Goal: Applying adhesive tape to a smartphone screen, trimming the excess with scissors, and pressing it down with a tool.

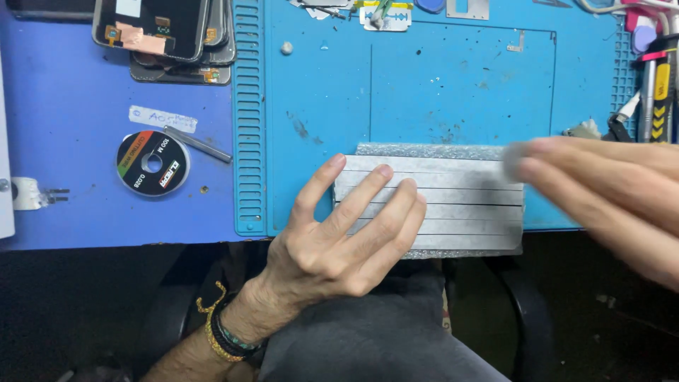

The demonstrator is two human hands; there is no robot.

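A flat grey metal plate (460,205) with parallel grooves lies at the front edge of a blue work mat (424,92). My left hand (346,233) rests flat on the plate's left part, fingers spread and pressing down. My right hand (608,194) is blurred at the plate's right end, its fingertips closed on a small pale pad or wipe (515,160) that touches the plate's upper right corner.
A stack of phone screens (166,35) sits at the back left, with a round wire spool (152,163) and a thin metal rod (198,143) below it. A razor blade (385,15) lies at the back. Tools (654,92) stand at the right edge.
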